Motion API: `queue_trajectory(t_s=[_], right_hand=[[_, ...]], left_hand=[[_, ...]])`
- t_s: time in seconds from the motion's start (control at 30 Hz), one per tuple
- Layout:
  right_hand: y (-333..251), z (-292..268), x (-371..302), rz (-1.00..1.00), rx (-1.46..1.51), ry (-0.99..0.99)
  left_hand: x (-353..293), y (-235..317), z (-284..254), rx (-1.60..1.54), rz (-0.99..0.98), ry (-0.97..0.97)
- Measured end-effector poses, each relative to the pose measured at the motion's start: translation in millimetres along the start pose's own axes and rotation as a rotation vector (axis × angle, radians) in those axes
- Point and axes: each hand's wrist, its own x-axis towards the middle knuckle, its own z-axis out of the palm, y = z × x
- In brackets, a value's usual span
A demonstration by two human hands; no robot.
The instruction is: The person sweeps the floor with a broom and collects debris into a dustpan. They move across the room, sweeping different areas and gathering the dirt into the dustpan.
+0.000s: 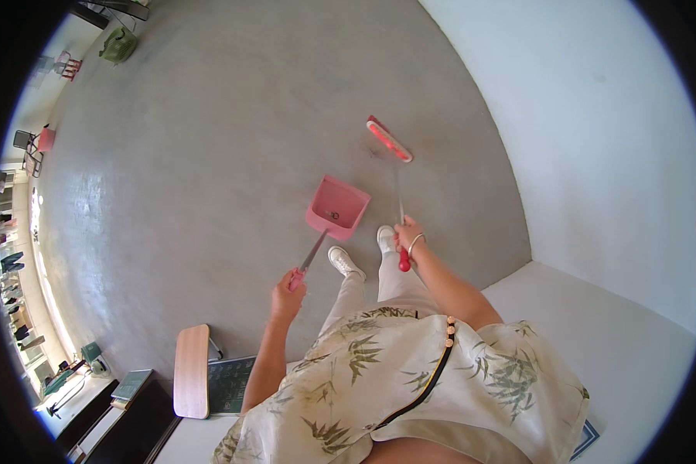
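Head camera looks straight down on a person standing on a grey floor (209, 155), sweeping near a white wall (595, 116).

At the far left edge, well away from the work, a wooden stool seat (192, 371) stands beside a dark desk (143, 421); neither is close enough to be struck.

Next comes the left hand (288, 292), clenched around the end of a long metal handle whose pink dustpan (337, 206) rests on the floor ahead of the white shoes (346, 261). A small dark bit of debris lies inside the pan. The handle slants steeply, so I judge that any twist of the wrist could lift the pan's front lip off the floor, and dust would slide beneath it instead of in. Tipping the pan forward could also spill the piece already caught.

Further right, the right hand (407, 237), a bangle on its wrist, grips the red end of a thin pole leading to the red broom head (389, 140), which sits on the floor beyond the pan and to its right, apart from it. A faint smudge of dirt shows just beside the head. With one hand on such a long pole, control looks loose: a hard stroke could scatter the dirt past the pan or knock the pan sideways. The broom also works close to the wall, so a wide swing could scrape it.
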Motion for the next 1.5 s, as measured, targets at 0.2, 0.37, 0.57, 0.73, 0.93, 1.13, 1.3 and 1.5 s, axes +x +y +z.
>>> queue_trajectory(t_s=[0.2, 0.37, 0.57, 0.73, 0.93, 1.13, 1.3, 1.5], right_hand=[[-62, -27, 97, -0.061, -0.101, 0.064], [-61, -42, 183, -0.046, -0.188, 0.081], [16, -36, 79, 0.056, -0.31, -0.042], [-21, -65, 49, 0.01, -0.378, -0.088], [-98, 4, 203, -0.11, -0.329, -0.104], [-154, 87, 270, -0.078, -0.301, -0.077], [-102, 71, 235, -0.006, -0.717, -0.2], [-63, -45, 188, -0.102, -0.969, -0.273]], left_hand=[[-13, -7, -4, -0.015, -0.045, 0.063], [-17, -11, 14, -0.108, -0.102, 0.126], [3, -2, 18, -0.16, -0.076, 0.157], [10, 28, 7, -0.246, -0.163, 0.196], [7, 14, 2, -0.237, -0.226, 0.266], [-39, -24, 8, -0.387, -0.239, 0.428], [-51, -51, 6, -0.432, -0.269, 0.47], [-58, -44, -3, -0.448, -0.244, 0.523]])
